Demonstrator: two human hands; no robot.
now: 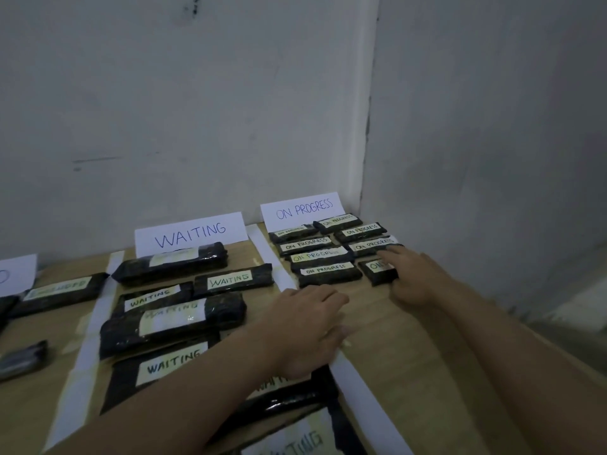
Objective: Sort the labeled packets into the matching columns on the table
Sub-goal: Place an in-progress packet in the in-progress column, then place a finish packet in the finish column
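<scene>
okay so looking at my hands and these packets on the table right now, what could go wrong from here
1. The right hand is on the nearest ON PROGRESS packet in a tightly packed group; a push could knock its neighbours askew.
2. The left hand rests over the white divider strip and could drag it or the WAITING packet partly under it.

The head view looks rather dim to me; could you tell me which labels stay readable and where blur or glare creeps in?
Head view: dim, flat light; WAITING sign and ON PROGRESS sign readable; left hand motion-blurred; glare on the glossy packet near the bottom edge.
</scene>
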